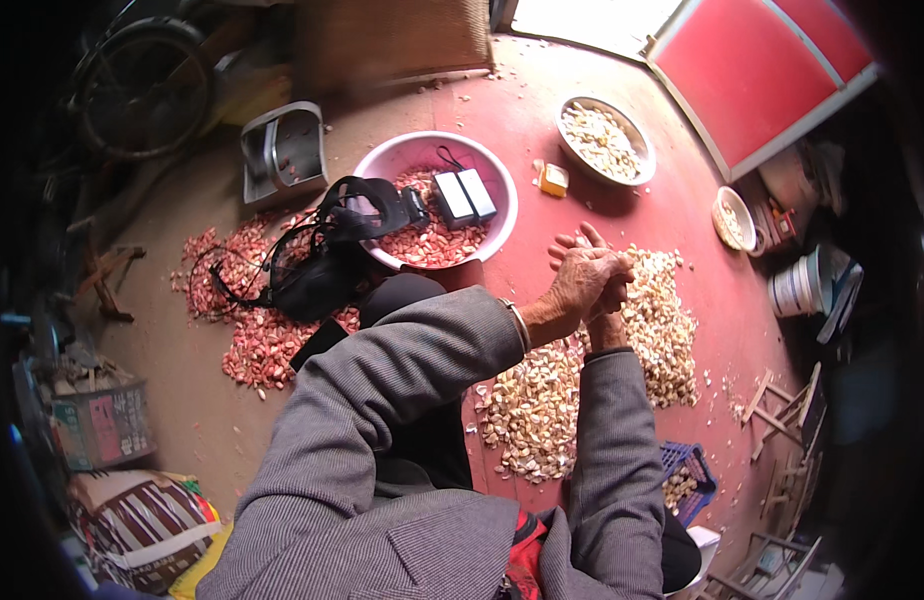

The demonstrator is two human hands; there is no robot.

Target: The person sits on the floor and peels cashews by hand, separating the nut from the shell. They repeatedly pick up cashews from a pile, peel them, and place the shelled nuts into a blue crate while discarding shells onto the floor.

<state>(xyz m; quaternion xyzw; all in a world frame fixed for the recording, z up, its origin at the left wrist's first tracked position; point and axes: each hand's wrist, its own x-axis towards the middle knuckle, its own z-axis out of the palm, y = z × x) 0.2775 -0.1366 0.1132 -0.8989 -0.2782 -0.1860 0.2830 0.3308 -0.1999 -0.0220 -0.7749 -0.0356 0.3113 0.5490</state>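
Grey sleeves point(402, 375) come nearest the camera. Leftmost are a wheel point(145, 88) and a sack point(142, 530); then a dustpan point(282, 165), a reddish pile point(257, 350), black gear point(317, 285) and a pink basin point(507, 195). Next, the pale pile point(527, 420) spreads on the floor beneath the forearms and beyond. At its far edge, the left hand point(580, 282), partly curled, overlaps the right hand point(611, 300), whose opening is hidden; whether either grips anything, I cannot tell. Rightward are a bowl point(635, 120), basket point(705, 487) and bucket point(794, 288).
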